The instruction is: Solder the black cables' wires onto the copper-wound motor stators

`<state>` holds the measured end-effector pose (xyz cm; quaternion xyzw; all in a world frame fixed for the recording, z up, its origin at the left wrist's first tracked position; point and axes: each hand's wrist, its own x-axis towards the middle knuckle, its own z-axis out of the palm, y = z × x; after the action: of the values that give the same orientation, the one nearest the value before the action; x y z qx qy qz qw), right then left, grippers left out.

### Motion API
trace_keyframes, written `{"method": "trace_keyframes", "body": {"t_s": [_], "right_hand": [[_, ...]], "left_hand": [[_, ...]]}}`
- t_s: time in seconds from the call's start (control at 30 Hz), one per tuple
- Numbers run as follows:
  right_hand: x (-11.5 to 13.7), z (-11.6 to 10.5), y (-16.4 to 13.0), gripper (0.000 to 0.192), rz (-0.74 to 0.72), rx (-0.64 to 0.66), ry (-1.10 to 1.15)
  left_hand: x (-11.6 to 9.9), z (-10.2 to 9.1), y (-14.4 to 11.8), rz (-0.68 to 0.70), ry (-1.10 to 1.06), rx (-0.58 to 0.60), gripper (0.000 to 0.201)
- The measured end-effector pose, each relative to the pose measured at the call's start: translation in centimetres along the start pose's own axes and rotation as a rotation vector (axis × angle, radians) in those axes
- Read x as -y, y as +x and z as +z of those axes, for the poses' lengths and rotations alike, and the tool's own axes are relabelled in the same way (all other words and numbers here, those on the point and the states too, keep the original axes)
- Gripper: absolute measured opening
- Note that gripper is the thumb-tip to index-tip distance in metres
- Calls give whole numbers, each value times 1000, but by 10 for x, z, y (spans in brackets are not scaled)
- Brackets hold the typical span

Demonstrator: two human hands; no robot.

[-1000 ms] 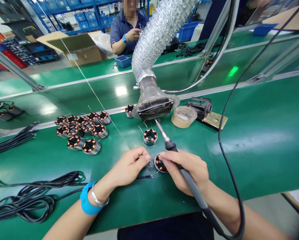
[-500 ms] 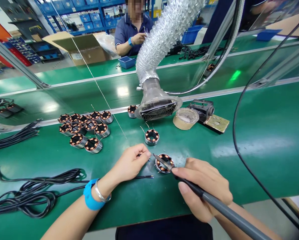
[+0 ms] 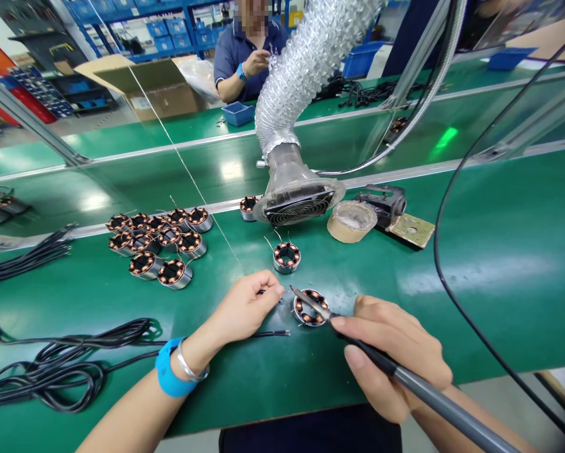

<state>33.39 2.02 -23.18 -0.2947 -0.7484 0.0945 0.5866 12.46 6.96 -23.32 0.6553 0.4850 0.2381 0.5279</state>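
- Copper coils ring the small round metal motor part (image 3: pixel 310 307), lying flat on the green bench (image 3: pixel 475 264) between both hands.
- Left hand (image 3: pixel 245 308) pinches a thin wire (image 3: pixel 269 292) beside it.
- Right hand (image 3: pixel 396 352) grips a soldering iron (image 3: pixel 405 377), tip over the part's left edge.

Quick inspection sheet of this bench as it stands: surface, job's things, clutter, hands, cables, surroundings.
Surface: green bench mat, glossy.
Job's things: wound stator by both hands; soldering iron, tip over the stator's left edge.
Clutter: second stator; stator cluster; tape roll; iron stand.
Hands: left hand pinches a thin wire beside the stator; right hand has its grip on the iron.
Cables: black cable bundle at left; iron's cord loops right.
Surroundings: fume extractor hose; a co-worker at the far bench.
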Motion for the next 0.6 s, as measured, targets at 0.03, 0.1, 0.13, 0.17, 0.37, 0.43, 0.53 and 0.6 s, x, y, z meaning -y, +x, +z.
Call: {"method": "trace_keyframes", "body": {"t_s": [0.03,0.1,0.13,0.17,0.37,0.43,0.53,0.6], "right_hand": [[0,0,0,30,11,-8,-4],[0,-1,-1,30,25,-10,-12],[-1,-1,-1,29,28,-9,-16],[-1,-1,-1,29,31,-8,-17],[-2,0,-1,31,32,-7,10],[-2,-1,-1,32,28,-2,16],[-2,-1,-3,32,26,0,25],[-3,-1,-3,33,30,-2,30]], "left_hand": [[0,0,0,1,1,0,29],[0,-1,0,0,7,-1,28],[1,-1,0,-1,8,0,28],[1,-1,0,-2,7,2,28],[2,-1,1,-3,1,3,28],[2,0,1,-1,8,0,28],[2,0,1,-1,10,-1,28],[2,0,1,0,8,1,28]]}}
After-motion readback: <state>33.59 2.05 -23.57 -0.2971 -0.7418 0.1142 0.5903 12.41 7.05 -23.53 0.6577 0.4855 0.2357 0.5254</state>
